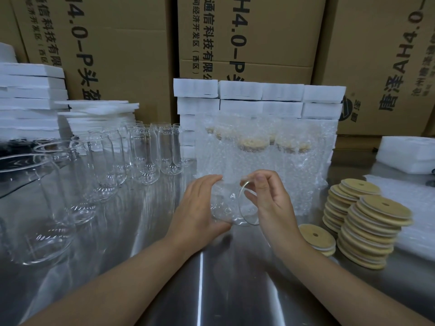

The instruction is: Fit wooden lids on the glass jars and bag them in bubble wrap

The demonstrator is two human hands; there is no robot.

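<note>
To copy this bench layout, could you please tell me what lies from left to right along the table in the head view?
In order: empty glass jars → left hand → held jar → right hand → wooden lid stacks → bubble wrap pile.

Left box [106,43] & mid box [270,31] rd "4.0-P" + "科技有限"; rt box [376,55] "AH4.0".

Jar rows [146,154] block left; lid stacks [367,222] right.
</note>
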